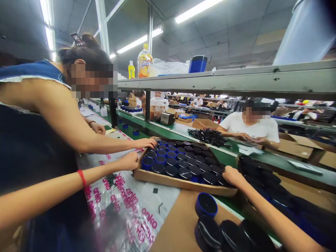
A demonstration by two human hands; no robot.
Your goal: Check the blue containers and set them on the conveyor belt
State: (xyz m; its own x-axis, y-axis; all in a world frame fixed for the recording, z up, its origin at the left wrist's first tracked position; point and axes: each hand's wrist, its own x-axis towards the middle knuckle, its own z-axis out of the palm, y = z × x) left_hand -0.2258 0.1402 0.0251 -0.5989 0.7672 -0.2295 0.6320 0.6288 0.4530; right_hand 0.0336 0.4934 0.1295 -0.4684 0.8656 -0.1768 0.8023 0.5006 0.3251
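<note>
A shallow cardboard tray (162, 179) lies on the bench, packed with several round blue jars with black lids (181, 161). My left hand (130, 161), with a red band on its wrist, grips the tray's left edge. At the tray's right front corner my right hand (232, 175) curls over the rim beside the jars. A co-worker leaning in from the left rests a hand (147, 142) on the tray's far left corner.
A loose blue jar (206, 205) and several black lids (231, 234) lie on cardboard at the front. Printed plastic sheet (123, 206) covers the bench on the left. A second tray of dark jars (262, 178) sits to the right. Across the green belt (168, 132) sits another person (252, 126), below a metal shelf (236, 78).
</note>
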